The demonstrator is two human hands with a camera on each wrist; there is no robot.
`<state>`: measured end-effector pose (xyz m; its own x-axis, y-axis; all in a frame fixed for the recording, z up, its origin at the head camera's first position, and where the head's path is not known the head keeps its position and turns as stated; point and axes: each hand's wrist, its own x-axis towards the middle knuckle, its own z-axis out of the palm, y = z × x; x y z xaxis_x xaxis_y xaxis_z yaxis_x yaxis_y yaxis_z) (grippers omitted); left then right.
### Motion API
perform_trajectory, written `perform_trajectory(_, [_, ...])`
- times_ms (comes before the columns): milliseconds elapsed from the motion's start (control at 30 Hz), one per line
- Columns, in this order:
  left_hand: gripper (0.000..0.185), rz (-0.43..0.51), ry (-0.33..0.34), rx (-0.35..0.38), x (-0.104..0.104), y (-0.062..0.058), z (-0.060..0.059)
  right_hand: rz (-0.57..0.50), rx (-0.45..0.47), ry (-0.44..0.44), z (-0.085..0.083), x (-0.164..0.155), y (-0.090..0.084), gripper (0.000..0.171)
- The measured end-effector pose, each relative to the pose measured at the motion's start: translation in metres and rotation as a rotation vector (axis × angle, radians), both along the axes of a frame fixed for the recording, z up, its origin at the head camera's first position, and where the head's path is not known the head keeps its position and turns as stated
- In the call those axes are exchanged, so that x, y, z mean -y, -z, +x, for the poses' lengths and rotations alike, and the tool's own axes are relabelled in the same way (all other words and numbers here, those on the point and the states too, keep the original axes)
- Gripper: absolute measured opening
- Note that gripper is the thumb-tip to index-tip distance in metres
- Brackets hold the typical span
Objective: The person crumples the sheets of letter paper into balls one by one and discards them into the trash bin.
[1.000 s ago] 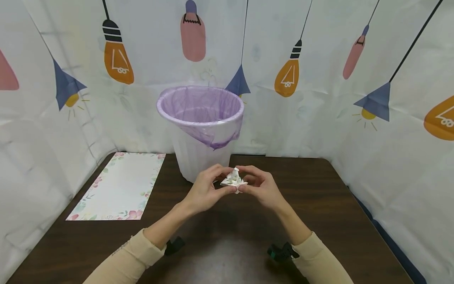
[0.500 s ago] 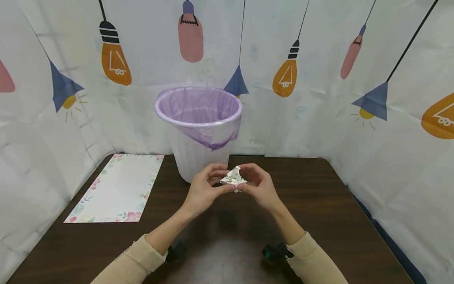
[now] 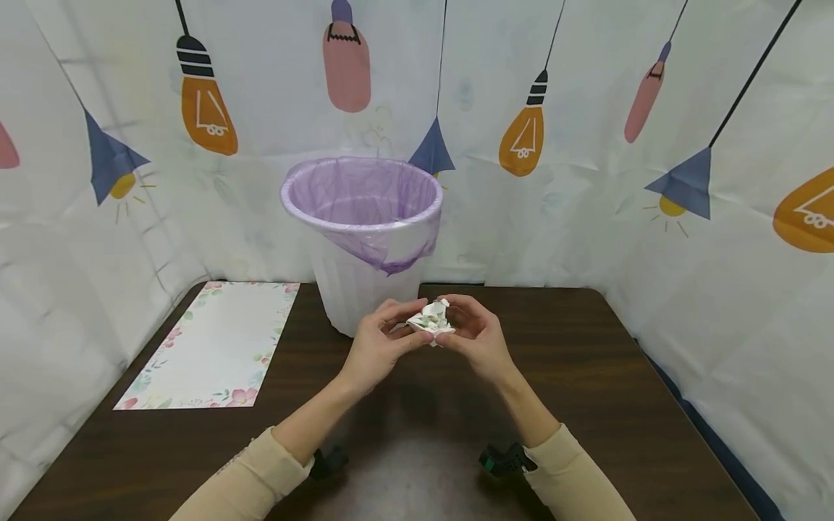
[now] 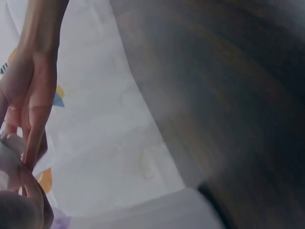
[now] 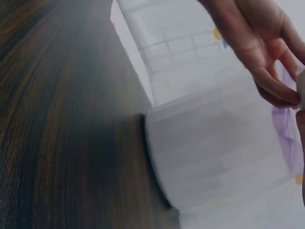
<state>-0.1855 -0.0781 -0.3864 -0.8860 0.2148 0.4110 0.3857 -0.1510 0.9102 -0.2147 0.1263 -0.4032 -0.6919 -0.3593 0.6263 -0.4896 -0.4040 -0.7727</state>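
Probably to keep it from unfolding, the left hand (image 3: 376,344) and right hand (image 3: 483,341) both pinch the crumpled paper (image 3: 433,319); the bin (image 3: 361,278) stands just beyond them.

Seeing mostly dark wood-grain desk (image 5: 66,119) frame-left, plus a pale bin (image 5: 214,148) turned sideways, purple liner (image 5: 284,136) included, against a printed white backdrop (image 5: 190,45). Also got the left grip (image 5: 259,43) upper right, fingertips at some white paper (image 5: 301,88), cut off by the frame, with just a sliver of right grip (image 5: 302,143) below.
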Motion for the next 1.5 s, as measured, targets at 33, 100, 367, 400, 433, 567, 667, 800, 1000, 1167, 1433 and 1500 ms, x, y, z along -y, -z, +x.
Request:
perform_trajectory(33, [0.049,0.002,0.013,-0.003,0.0,0.0,-0.001,0.001,-0.008,0.01,0.0,0.0,0.0,0.06])
perform_trajectory(100, [0.047,-0.004,0.025,-0.012,0.0,0.0,-0.002,-0.001,-0.023,0.03,0.0,0.001,0.001,0.062])
perform_trajectory(367, [0.04,-0.045,0.001,-0.001,-0.002,0.0,-0.002,-0.004,-0.018,0.082,0.001,0.003,0.005,0.056])
perform_trajectory(400, [0.039,-0.047,-0.003,0.0,-0.002,0.0,-0.002,-0.008,-0.014,0.087,0.001,0.004,0.006,0.054])
perform_trajectory(433, [0.038,-0.047,-0.007,-0.002,-0.002,0.001,-0.002,-0.012,-0.015,0.093,0.001,0.004,0.006,0.051])
perform_trajectory(567, [0.034,-0.048,-0.023,-0.014,-0.005,0.0,-0.002,-0.009,-0.023,0.125,0.001,0.006,0.006,0.043])
perform_trajectory(667, [0.03,-0.054,-0.041,-0.016,-0.005,-0.001,-0.003,-0.002,-0.025,0.146,0.0,0.008,0.005,0.036])
perform_trajectory(800, [0.027,-0.07,-0.067,-0.014,-0.004,-0.002,-0.004,-0.024,-0.03,0.165,0.0,0.013,0.006,0.03])
perform_trajectory(1000, [0.022,-0.058,-0.101,-0.012,-0.005,-0.004,-0.007,-0.046,-0.079,0.23,-0.002,0.019,0.005,0.029])
perform_trajectory(1167, [0.025,-0.026,-0.076,0.028,-0.006,-0.003,-0.013,-0.086,-0.069,0.241,-0.004,0.019,0.004,0.029])
perform_trajectory(1433, [0.036,-0.054,-0.071,0.074,0.0,-0.012,-0.016,-0.152,0.023,0.222,-0.01,0.021,-0.007,0.011])
perform_trajectory(1500, [0.039,-0.087,-0.084,0.065,0.004,-0.016,-0.015,-0.175,0.039,0.234,-0.013,0.02,-0.01,0.013])
